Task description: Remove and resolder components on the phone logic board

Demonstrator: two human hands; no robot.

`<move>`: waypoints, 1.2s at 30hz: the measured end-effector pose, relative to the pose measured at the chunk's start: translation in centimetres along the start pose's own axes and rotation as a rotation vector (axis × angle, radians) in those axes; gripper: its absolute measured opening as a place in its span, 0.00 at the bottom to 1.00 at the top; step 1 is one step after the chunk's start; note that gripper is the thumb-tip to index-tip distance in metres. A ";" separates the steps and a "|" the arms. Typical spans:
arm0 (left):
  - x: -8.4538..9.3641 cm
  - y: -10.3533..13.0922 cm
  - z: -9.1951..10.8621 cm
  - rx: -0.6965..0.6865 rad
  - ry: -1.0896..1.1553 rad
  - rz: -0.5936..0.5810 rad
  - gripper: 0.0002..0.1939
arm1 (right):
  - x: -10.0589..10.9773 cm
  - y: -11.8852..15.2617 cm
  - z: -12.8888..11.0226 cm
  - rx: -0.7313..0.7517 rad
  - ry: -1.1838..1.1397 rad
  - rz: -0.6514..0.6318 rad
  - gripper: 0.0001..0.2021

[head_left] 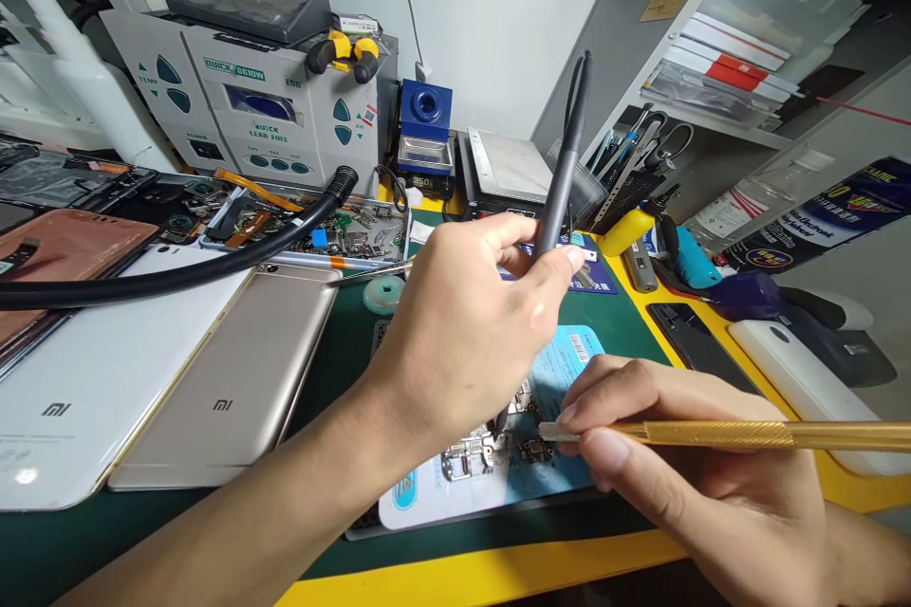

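Note:
My left hand [474,313] grips a dark grey soldering iron [561,175] like a pen, its cable looping at the top. The iron's dark lower end shows below the hand, at a phone circuit board [468,457]; the hand covers part of the board. My right hand [683,455] pinches a gold-handled knife [718,434] with a short flat blade. Its blade tip points left, close to a small dark board piece [535,449]; whether they touch I cannot tell. Beneath the board lies a blue and white printed plate [569,484] on a green mat [334,545].
A hot air station [249,104] stands at the back left, and its black hose [177,280] crosses a white phone [135,351] and a gold phone [228,389]. A soldering station [425,152] reads 350. On the right are a black phone [701,346] and a white case [804,389].

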State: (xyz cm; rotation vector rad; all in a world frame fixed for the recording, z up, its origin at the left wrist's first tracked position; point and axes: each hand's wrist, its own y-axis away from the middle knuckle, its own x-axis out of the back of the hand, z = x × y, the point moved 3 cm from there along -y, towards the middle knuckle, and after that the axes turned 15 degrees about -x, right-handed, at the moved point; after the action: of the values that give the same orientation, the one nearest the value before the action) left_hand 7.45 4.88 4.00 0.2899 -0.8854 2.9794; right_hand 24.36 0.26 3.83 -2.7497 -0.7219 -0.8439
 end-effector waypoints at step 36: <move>-0.1 -0.2 -0.4 0.030 -0.111 -0.120 0.19 | -0.4 0.0 1.2 -0.081 -0.134 -0.105 0.12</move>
State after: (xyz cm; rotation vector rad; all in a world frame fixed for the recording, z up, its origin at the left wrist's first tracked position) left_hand 7.54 5.23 3.74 0.4956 -0.8022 2.8916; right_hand 24.63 0.46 2.64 -2.8847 -0.8817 -0.7281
